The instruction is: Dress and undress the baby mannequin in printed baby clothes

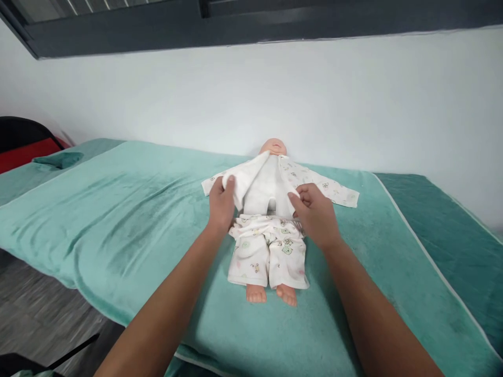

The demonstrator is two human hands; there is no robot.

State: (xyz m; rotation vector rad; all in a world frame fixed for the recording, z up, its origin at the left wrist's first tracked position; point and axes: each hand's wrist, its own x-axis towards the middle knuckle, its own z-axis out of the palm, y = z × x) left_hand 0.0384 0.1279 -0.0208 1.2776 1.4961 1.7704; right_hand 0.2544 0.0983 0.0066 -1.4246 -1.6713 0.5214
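Observation:
A baby doll (274,146) lies on its back on the green bed cover, head toward the wall and feet toward me. It has on a white printed baby shirt (298,175) whose front hangs apart, its sleeves spread out to both sides. White cloth shows across the chest between the two front edges. Patterned pants (269,246) cover the legs, with bare feet below. My left hand (222,201) pinches the shirt's left front flap and lifts it. My right hand (314,212) grips the right front edge between thumb and fingers.
The bed (129,209) carries a light green cover with darker green cloth (463,225) at the right. A white wall (251,94) rises directly behind, under a dark window frame (251,23). At the far left stands a black and red chair (27,141).

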